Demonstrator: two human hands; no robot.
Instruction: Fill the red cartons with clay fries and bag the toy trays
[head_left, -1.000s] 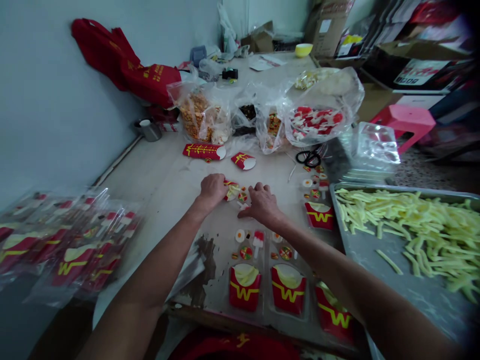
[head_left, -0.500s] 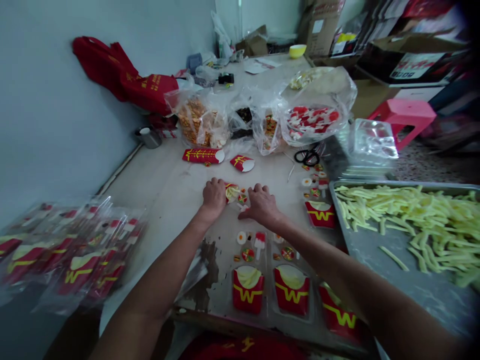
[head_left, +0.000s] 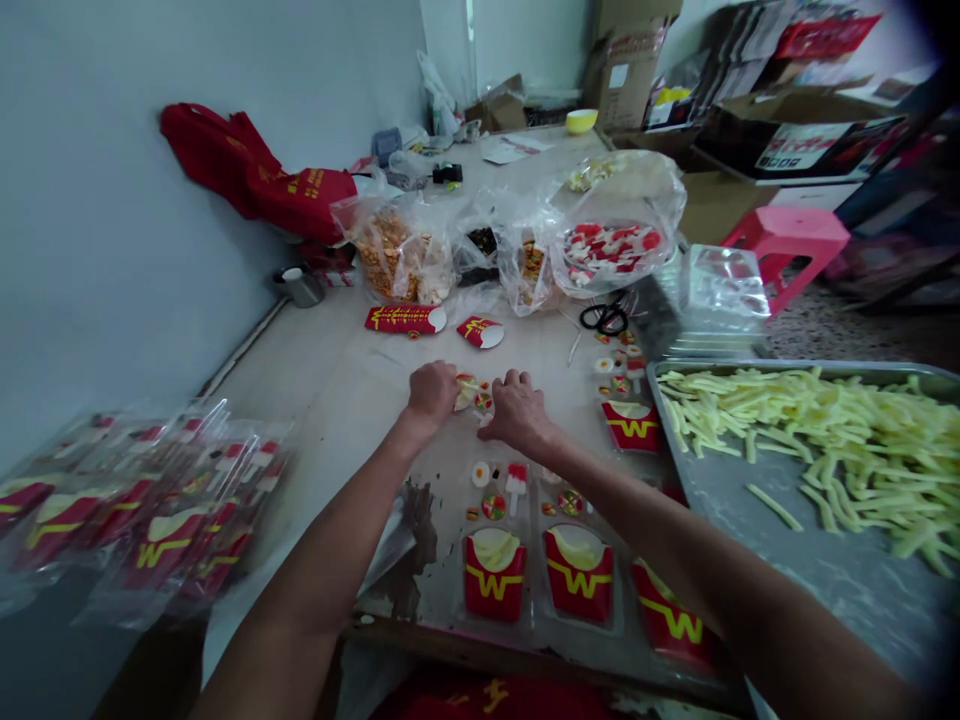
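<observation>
At the middle of the table, a clear plastic tray (head_left: 474, 408) lies sideways between my hands, partly hidden by them. In its left end sits a small red fries carton with pale fries (head_left: 466, 391); a round pizza-like piece (head_left: 483, 402) lies to the right of it. My left hand (head_left: 433, 393) is closed over the carton end, covering most of the red. Over the opposite end, my right hand (head_left: 516, 410) bends its fingers onto the tray, thumb toward the pieces. Several filled trays (head_left: 495, 575) lie nearer me, each with a W-marked red carton and small food-shaped pieces.
On the right, a metal tray (head_left: 772, 520) holds loose pale fries. Behind my hands lie stacked red cartons (head_left: 405, 320), a single carton (head_left: 480, 332), black scissors (head_left: 604, 317) and bags of small pieces (head_left: 611, 250). Bagged packs (head_left: 161, 540) lie at left; clear trays (head_left: 720, 285) are stacked at right.
My left hand has turned slightly and covers more of the red carton. My right hand keeps its place on the tray. The camera view has shifted a little.
</observation>
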